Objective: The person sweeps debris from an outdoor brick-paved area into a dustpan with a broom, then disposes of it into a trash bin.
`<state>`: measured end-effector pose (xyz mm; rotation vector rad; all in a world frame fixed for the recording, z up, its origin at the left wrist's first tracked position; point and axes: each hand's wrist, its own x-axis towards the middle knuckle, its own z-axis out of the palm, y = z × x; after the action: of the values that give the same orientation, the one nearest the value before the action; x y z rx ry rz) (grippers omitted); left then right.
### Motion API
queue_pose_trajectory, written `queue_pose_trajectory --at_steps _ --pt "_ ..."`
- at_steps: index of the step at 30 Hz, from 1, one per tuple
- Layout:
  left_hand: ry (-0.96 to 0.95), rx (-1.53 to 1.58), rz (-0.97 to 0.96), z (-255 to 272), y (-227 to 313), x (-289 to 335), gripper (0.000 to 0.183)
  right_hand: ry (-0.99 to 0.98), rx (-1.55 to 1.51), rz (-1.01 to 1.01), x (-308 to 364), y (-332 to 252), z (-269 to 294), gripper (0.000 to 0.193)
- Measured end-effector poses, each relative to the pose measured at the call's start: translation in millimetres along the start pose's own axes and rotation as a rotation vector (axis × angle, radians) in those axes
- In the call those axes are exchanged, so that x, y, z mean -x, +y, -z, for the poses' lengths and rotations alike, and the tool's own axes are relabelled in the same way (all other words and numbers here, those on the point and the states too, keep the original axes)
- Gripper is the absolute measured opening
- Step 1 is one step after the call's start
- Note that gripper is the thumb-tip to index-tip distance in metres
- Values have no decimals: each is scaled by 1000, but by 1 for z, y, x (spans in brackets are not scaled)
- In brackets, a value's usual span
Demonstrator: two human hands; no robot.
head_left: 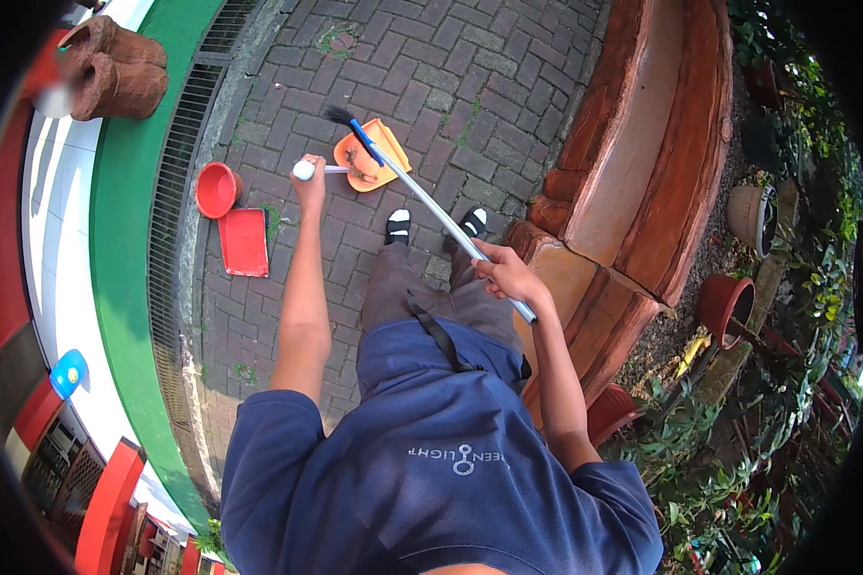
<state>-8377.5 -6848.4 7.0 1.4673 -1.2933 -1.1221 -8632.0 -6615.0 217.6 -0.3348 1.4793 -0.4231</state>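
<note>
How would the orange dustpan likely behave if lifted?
The orange dustpan looks like thin plastic, so probably light and fairly stiff. The brown debris seems loose in it and might slide out if the pan tilts. Held by the left hand far along its pale handle, it could swing.

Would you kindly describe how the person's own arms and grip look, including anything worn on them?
Short, loose, dark blue sleeves cover the upper arms, and the forearms are bare. Each grip is simply an uncovered hand, the left hand and right hand alike, with no glove, watch or bracelet visible.
</note>
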Motion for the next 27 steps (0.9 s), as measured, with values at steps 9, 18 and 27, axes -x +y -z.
queue_pose_trajectory --at_steps 9,18,27 --pt "-8 64 -51 7 -3 4 18 343 72 91 -13 10 65 51" --pt "-13 2 18 5 0 8 18 458 423 83 -133 -2 93 47" --pt "29 80 -49 -7 3 14 18 303 487 70 -137 76 -14 51"
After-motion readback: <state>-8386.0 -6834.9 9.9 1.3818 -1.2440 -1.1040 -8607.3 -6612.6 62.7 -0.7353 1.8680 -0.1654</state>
